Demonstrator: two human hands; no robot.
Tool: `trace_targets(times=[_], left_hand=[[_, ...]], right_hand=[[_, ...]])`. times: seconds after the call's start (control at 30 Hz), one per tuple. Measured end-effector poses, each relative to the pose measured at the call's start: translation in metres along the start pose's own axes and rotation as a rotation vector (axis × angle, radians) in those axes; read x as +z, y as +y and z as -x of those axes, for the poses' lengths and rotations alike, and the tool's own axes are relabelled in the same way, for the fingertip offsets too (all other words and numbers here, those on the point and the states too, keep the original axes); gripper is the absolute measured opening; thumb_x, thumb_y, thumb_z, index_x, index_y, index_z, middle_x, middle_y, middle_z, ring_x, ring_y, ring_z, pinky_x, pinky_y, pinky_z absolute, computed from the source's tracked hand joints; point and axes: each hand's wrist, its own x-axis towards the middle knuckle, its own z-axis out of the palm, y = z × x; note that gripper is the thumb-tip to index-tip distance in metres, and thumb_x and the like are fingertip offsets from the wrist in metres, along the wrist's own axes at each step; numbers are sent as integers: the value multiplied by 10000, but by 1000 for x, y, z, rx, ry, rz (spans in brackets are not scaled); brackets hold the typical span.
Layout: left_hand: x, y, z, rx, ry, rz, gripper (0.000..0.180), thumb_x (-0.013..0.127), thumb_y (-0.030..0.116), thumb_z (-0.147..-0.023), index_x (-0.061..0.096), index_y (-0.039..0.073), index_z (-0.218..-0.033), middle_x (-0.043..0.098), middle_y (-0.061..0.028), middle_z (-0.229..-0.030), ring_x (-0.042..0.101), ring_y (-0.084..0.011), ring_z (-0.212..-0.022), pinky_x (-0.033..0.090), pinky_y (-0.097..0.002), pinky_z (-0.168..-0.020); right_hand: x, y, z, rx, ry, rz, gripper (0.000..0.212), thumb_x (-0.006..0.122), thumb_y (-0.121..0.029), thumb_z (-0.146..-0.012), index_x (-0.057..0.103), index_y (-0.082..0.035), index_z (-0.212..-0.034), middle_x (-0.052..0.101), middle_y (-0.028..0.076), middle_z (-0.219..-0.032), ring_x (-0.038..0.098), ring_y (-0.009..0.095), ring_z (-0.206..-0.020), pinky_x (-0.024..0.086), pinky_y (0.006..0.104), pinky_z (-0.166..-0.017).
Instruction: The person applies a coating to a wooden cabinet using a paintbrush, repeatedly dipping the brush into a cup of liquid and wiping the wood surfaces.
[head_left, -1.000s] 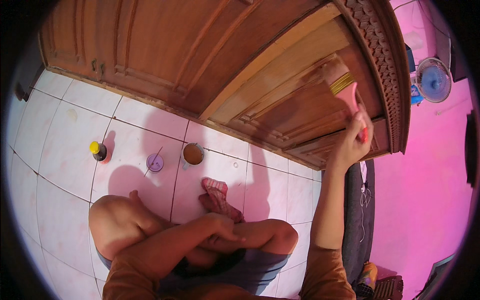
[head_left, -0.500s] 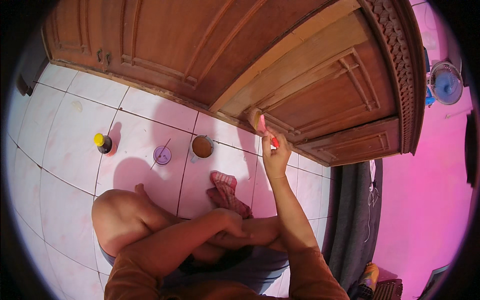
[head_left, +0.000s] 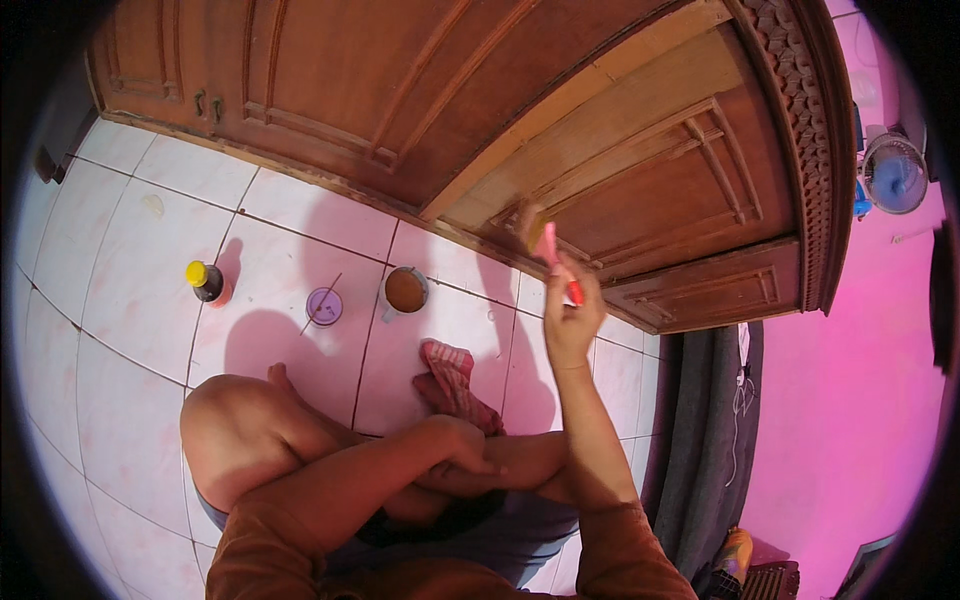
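Note:
In my right hand [head_left: 575, 325] is a paintbrush [head_left: 553, 250] with a pink and red handle, its bristles blurred against the lower part of a brown wooden cabinet door [head_left: 640, 190]. The wood looks paler along the door's left strip than on its panel. My left hand [head_left: 462, 445] lies over my crossed legs, holding nothing that I can see, fingers stretched out. Beyond it on the floor is a crumpled red checked cloth [head_left: 455, 380]. A mug of brown liquid [head_left: 405, 290] stands farther off, near the cabinet base.
Left of the mug is a purple-lidded tub [head_left: 324, 307] with a thin stick across it. A dark bottle with a yellow cap [head_left: 207, 283] stands farther left on white tiles [head_left: 130, 330]. Rightward are a dark grey curtain-like cloth [head_left: 700, 430], a pink wall [head_left: 830, 400] and a fan [head_left: 893, 173].
My right hand and the paintbrush have shifted a little to the right along the cabinet door. My left hand, the cloth and the containers keep their places.

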Motion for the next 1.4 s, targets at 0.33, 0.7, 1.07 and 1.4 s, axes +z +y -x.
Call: trace_targets(times=[0.33,0.7,1.07,1.4], left_hand=[[12,-12,-20,51,73,18,912,428,820,-850,751,-21,-706,723,-153,-692,730,-285,-712,578,-403,-755],[21,-22,-41,61,101,9,887,457,805,-847,760,-22,-743,727,-150,-708,725,-284,-747,565,-392,-789],[10,-11,-20,3,60,43,884,447,808,-848,766,-10,-746,734,-144,-723,730,-277,-765,568,-400,-805],[5,-2,-6,89,125,-41,903,414,815,-852,769,-7,-737,735,-138,-718,733,-279,-764,575,-398,-808]], right_hand=[[2,21,-25,-32,57,32,187,671,-135,-947,707,-28,-1096,665,127,-899,649,252,-806,519,344,-757],[35,13,29,43,-168,71,192,657,-128,-939,705,-49,-1107,626,154,-839,633,285,-721,524,357,-688],[26,6,4,42,-3,57,188,658,-119,-945,698,-27,-1104,635,144,-867,640,279,-762,524,351,-722],[49,32,25,15,-153,185,160,655,-129,-952,705,-29,-1067,652,139,-869,635,233,-747,519,346,-701]])
